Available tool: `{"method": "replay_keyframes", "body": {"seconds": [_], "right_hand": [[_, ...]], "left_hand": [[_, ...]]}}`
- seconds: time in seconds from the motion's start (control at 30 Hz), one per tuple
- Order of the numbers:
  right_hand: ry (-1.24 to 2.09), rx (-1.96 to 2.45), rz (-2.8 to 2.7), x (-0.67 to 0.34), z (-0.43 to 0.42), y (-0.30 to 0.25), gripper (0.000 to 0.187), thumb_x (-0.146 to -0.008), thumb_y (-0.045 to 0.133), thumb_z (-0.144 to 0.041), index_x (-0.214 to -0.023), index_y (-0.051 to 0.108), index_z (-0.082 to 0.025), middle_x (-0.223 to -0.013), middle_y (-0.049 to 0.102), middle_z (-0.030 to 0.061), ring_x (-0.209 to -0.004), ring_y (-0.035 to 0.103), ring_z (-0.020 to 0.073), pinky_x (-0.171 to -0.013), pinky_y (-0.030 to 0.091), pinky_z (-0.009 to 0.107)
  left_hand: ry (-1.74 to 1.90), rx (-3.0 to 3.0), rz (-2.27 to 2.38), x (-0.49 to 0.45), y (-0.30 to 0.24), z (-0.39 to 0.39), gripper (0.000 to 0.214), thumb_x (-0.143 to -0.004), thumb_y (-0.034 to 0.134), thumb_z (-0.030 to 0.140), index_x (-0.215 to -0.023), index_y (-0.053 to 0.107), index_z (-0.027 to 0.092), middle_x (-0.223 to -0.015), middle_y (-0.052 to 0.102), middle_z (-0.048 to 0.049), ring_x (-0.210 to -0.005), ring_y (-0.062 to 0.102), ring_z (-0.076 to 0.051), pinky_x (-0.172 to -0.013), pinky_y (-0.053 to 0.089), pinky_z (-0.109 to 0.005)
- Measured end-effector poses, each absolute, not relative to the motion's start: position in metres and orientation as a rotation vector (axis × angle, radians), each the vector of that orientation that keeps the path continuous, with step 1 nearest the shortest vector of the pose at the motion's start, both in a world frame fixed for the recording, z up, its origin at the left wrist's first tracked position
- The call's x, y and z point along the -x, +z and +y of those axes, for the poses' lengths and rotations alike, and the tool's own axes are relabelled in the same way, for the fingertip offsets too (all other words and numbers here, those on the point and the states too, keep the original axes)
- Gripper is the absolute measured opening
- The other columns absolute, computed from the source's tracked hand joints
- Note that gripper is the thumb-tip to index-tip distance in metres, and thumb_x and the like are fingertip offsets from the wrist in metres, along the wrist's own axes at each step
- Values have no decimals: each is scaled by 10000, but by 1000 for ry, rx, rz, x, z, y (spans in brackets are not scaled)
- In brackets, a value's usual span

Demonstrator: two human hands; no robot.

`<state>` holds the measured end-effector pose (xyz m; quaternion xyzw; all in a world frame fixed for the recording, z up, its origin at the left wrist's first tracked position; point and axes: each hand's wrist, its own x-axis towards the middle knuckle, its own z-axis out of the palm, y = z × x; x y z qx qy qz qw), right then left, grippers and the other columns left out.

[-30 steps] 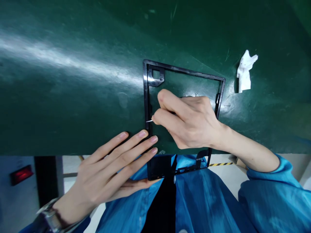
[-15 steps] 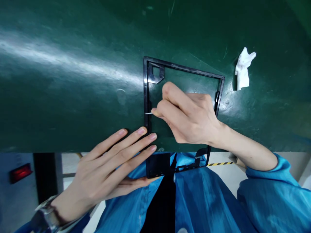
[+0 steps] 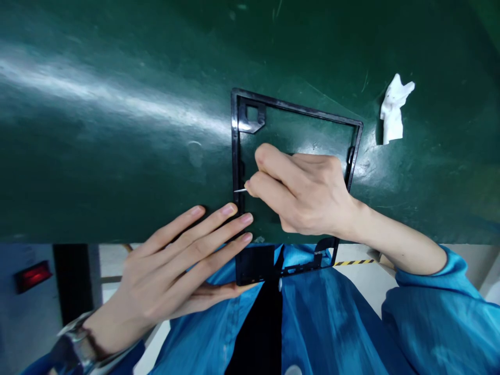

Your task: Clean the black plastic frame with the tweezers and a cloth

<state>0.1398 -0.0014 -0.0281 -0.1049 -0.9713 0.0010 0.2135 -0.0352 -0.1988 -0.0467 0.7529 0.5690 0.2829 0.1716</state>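
Observation:
A black rectangular plastic frame (image 3: 297, 110) lies on the green table (image 3: 117, 130), its near end overhanging the table edge. My right hand (image 3: 304, 192) rests inside the frame, fingers pinched on a thin metal-tipped tool (image 3: 240, 190) whose point touches the frame's left rail. My left hand (image 3: 175, 265) grips the frame's near left corner: fingers stretched flat on top, thumb underneath at the overhanging end.
A crumpled white wipe (image 3: 394, 108) lies on the table to the right of the frame. Below the table edge are my blue coat (image 3: 332, 323), a strip of yellow-black floor tape (image 3: 353, 262) and a red light (image 3: 33, 276) at the left.
My right hand slid the tool tip up along the left rail, then back down a little. The left hand and frame stay put.

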Motion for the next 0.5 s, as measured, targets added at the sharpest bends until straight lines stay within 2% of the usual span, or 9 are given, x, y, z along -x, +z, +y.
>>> {"method": "replay_keyframes", "body": {"seconds": [0.13, 0.37, 0.5], "right_hand": [[64, 254, -2638, -139, 1, -29, 227, -1036, 487, -86, -841, 496, -203, -830, 658, -56, -629, 456, 47, -569, 297, 260], [160, 213, -2641, -137, 4, -29, 326, -1045, 362, -67, -809, 546, -198, -802, 628, -62, -614, 407, 44, -564, 288, 267], [201, 227, -2724, -140, 6, -26, 274, -1049, 410, -79, -836, 547, -184, -843, 621, -51, -611, 379, 43, -584, 300, 275]], "left_hand": [[859, -2222, 1589, 35, -49, -198, 613, -1031, 668, 427, -1538, 524, 114, -1493, 700, -119, -1621, 454, -182, -1412, 355, -386], [832, -2183, 1602, 33, -50, -198, 574, -1049, 631, 437, -1537, 532, 151, -1505, 694, -100, -1598, 486, -176, -1409, 356, -397], [855, -2194, 1590, 33, -48, -197, 608, -1016, 694, 433, -1517, 549, 120, -1469, 718, -127, -1621, 451, -164, -1418, 334, -384]]}}
